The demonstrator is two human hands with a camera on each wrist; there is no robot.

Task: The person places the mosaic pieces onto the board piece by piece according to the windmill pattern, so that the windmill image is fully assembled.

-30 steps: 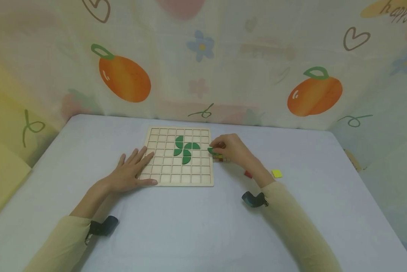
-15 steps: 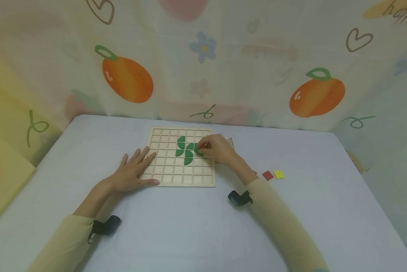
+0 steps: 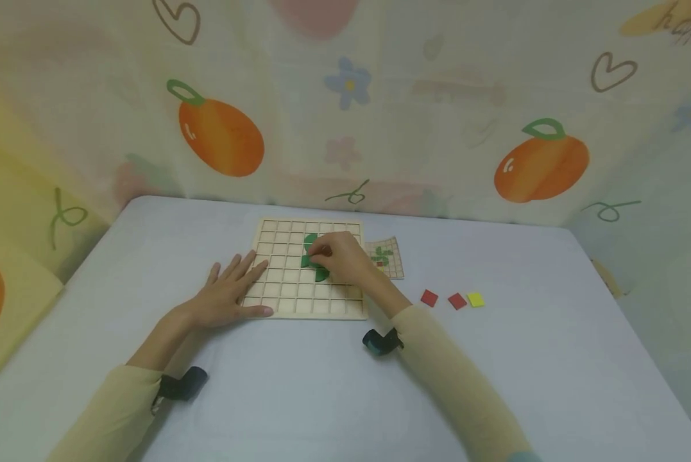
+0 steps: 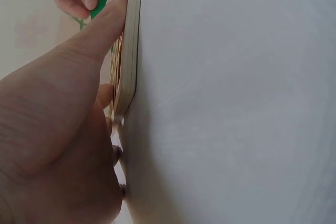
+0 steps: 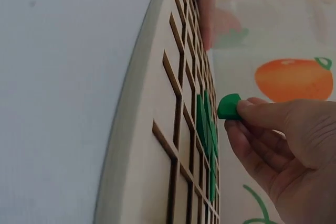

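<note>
My right hand (image 3: 339, 256) pinches a green quarter-round tile (image 5: 229, 107) between thumb and fingertips, held just off the wooden grid board (image 3: 281, 307). Several green tiles (image 3: 321, 275) of like shape sit in the middle squares of the board, partly covered by this hand in the head view. On the board's left side rests my left hand (image 3: 226, 292), fingers spread and straight, the thumb along the near left corner. In the left wrist view the thumb (image 4: 105, 24) lies over the board's edge.
A small pattern card (image 3: 395, 260) with a printed grid lies against the board's right side. Two red square tiles (image 3: 428, 298) and a yellow square tile (image 3: 475, 299) lie on the white table (image 3: 299, 385) to the right. A patterned cloth (image 3: 414, 147) hangs behind.
My right hand has carried the green tile leftward from beside the card to over the board's middle. The card and both red tiles are now uncovered. My left hand stays put.
</note>
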